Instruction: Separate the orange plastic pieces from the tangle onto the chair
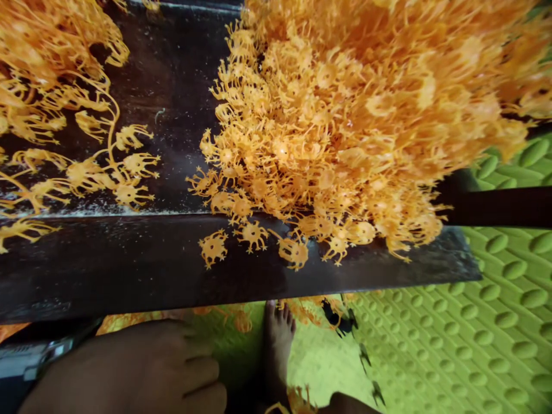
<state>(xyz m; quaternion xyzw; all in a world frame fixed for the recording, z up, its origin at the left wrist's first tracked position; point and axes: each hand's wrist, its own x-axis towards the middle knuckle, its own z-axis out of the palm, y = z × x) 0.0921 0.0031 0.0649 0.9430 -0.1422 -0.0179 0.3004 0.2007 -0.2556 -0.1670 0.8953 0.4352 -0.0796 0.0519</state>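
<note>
Head view: orange pieces (328,132) are heaped on the dark bench (164,259), with stragglers near its front edge; the left hand (125,368), fingers curled below that edge, could knock those onto the green mat (509,322) if it rose carelessly; whether it grips anything, I cannot tell; a dark shape (347,405) at the bottom may be the right hand, its state unclear; a nudged bench could make the heap slump.

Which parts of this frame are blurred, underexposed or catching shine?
Head view: the orange pile smears toward the upper right, its near edge crisper; head view: the left hand sits in shadow, dim and cut off by the frame; head view: the dark bench carries a faint sheen, while the mat is far brighter.
</note>
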